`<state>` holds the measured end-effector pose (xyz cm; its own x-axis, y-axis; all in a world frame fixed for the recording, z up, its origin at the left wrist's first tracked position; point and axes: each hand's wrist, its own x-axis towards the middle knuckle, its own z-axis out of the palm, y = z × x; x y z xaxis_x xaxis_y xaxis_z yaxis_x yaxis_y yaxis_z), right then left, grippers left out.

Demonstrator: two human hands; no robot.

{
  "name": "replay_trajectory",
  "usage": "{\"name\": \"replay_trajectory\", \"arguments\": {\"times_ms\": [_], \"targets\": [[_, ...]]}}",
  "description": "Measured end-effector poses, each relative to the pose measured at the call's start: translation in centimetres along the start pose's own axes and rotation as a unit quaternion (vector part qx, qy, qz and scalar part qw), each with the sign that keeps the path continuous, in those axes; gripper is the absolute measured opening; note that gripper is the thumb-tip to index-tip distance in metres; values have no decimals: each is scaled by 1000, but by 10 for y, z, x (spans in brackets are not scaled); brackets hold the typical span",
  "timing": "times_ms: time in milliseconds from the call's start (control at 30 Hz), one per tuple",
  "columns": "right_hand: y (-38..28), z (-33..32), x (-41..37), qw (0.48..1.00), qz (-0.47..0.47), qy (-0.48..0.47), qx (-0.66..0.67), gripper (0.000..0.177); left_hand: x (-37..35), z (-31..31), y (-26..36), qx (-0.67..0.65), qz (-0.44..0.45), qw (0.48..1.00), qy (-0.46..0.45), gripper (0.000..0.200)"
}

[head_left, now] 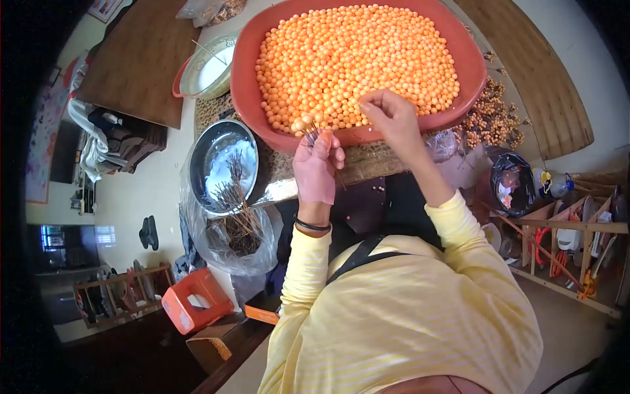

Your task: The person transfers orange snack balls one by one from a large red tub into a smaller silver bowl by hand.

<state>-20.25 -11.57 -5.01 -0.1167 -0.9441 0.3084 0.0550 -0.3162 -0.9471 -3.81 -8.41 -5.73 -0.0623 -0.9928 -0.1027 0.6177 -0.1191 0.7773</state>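
Observation:
My left hand [316,167] is closed around a small bunch of thin brown stems [312,134], some tipped with orange balls. It is just in front of the near rim of a large red tub [244,85]. A deep layer of small orange foam-like balls [354,52] fills that tub. Above the tub's near right part, my right hand [392,117] has its thumb and forefinger pinched together. Whatever lies between those fingertips is too small to make out.
A dark basin [197,177] with loose stems [233,187] stands left, beside a plastic bag [262,253] of stems. Behind it is a bowl of white stuff [213,69]. Finished-looking orange sprigs [495,115] lie right of the tub, near a black-lined bin [512,187]. An orange stool [193,299] stands lower left.

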Motion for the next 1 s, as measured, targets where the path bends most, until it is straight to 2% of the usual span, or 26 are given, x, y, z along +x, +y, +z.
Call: {"name": "replay_trajectory", "arguments": {"times_ms": [133, 333, 467, 633, 833, 1000], "targets": [[-3, 13, -22, 995, 66, 9, 74, 7, -1, 2, 0, 18, -2, 1000, 12, 9], [2, 25, -25, 995, 51, -1, 80, 7, -2, 6, 0, 62, -1, 997, 37, 8], [-2, 33, -28, 989, 62, -50, 127, 8, -3, 10, 2, 90, 8, 995, 52, 9], [-2, 27, -26, 996, 63, -29, 60, 7, -3, 10, 1, 96, 16, 994, 58, 9], [-5, 35, -28, 989, 72, -42, 119, 5, -5, 14, 1, 109, 19, 991, 76, 9], [0, 35, -29, 997, 48, 14, 61, 4, -5, 16, 1, 104, 26, 991, 84, 9]]}}
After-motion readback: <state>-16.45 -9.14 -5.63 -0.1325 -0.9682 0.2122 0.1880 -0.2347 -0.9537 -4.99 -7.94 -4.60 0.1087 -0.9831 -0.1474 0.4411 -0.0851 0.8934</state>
